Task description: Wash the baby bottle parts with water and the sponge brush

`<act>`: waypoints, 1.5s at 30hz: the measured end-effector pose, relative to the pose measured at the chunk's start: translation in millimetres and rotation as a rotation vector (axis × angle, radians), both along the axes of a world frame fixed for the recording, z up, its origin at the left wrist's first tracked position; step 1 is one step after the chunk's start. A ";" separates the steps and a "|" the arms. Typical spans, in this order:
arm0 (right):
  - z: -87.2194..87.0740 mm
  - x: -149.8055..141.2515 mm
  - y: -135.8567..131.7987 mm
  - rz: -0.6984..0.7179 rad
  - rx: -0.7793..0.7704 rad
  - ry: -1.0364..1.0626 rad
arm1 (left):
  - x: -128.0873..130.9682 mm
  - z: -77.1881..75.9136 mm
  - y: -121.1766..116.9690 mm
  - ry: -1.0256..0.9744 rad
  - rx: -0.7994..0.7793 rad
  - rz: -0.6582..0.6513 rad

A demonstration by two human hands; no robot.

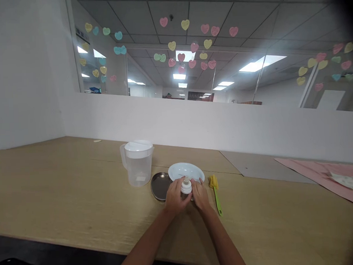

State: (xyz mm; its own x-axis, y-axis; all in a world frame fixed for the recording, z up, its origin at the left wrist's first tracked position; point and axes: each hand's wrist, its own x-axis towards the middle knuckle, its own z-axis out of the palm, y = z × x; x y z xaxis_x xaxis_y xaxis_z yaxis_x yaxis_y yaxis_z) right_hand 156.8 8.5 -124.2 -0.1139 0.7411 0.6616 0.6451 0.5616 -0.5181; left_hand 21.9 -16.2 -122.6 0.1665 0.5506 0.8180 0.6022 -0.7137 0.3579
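Note:
A small baby bottle (186, 185) with a white collar and clear teat stands on the wooden table (65, 198), held between both hands. My left hand (175, 196) wraps its fingers around the bottle's left side and collar. My right hand (200, 194) closes on the right side. Just behind the hands sits a white plate (186, 171). A round metal dish (159, 184) lies to the left of the hands, partly under my left hand. A bottle brush (215, 191) with a yellow sponge head and green handle lies to the right.
A clear plastic pitcher (137, 163) with a white lid stands left of the plate. A grey mat (258, 166) and a pink sheet (319, 177) lie at the right. A white partition wall (193, 122) runs behind the table.

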 end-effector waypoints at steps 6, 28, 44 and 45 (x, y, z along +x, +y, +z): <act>2.9 2.0 -8.0 -0.036 0.146 -0.016 | 0.9 0.8 -0.5 -0.028 -0.018 -0.061; 9.4 2.0 -6.1 0.373 -0.174 0.524 | 2.2 -5.4 2.7 -0.071 -0.139 -0.145; 5.2 -2.0 -14.3 -0.002 0.135 0.309 | 3.5 -5.0 1.7 -0.091 -0.144 -0.106; 4.6 -0.7 -12.9 -0.054 0.137 0.333 | 3.6 -5.0 1.7 -0.092 -0.145 -0.107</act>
State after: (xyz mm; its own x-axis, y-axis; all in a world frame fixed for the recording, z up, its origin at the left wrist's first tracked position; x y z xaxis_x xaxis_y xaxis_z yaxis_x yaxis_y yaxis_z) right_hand 156.1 -4.4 -119.6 0.1613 0.6424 0.7492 0.4841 0.6100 -0.6273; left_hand 25.5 -14.5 -127.6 0.1581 0.6467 0.7462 0.4855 -0.7089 0.5115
